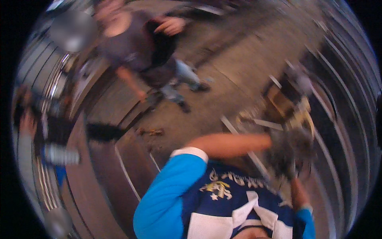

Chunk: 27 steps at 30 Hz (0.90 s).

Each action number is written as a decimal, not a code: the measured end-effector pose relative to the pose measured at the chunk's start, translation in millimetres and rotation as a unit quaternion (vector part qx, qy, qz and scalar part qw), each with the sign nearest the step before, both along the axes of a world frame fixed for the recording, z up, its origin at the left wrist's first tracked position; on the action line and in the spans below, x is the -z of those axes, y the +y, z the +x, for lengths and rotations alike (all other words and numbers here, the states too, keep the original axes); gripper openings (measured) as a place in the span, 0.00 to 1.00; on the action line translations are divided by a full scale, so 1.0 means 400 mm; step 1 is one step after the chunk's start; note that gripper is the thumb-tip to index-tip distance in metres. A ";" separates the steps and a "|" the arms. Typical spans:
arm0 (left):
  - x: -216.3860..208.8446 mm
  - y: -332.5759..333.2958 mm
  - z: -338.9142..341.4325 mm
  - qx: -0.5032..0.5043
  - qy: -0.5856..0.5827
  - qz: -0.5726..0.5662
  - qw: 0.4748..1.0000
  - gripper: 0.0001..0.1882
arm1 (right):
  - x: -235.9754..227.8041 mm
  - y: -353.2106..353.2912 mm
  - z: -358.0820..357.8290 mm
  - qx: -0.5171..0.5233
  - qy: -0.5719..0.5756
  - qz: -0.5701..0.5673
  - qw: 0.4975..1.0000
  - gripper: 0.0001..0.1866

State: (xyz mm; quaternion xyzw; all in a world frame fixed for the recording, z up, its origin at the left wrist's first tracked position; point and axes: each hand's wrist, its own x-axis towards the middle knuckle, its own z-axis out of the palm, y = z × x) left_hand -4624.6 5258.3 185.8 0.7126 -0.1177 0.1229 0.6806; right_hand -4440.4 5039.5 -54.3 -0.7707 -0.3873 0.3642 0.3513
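My left hand (292,149), in a dark grey glove, is stretched across to the right side. My right hand (285,169), also gloved, is close by it, partly overlapped by the left. Motion smears the fingers of both, so I cannot see what they hold, if anything. Just beyond the gloves is a yellowish curved thing (301,118), too blurred to name. Next to it is a brown boxy shape (278,104). A pale, narrow bar (267,124) lies left of these.
A person in a dark shirt and jeans (137,51) stands ahead to the left. Another person's hand (28,123) shows at the far left. Long dark metal beams (338,79) run along the right. A small orange-brown object (150,131) is near the concrete floor (234,75).
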 end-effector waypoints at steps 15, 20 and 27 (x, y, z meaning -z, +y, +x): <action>-0.051 -0.020 0.015 -0.102 -0.003 -0.020 0.995 0.13 | -0.111 -0.017 -0.067 0.015 -0.016 -0.029 0.999 0.13; -0.022 -0.033 -0.011 -0.183 -0.036 0.092 0.978 0.14 | -0.060 -0.017 -0.117 0.122 -0.145 -0.055 0.980 0.12; -0.001 -0.013 -0.006 -0.143 -0.056 -0.023 0.988 0.10 | -0.053 -0.064 -0.031 -0.011 -0.020 -0.043 0.999 0.17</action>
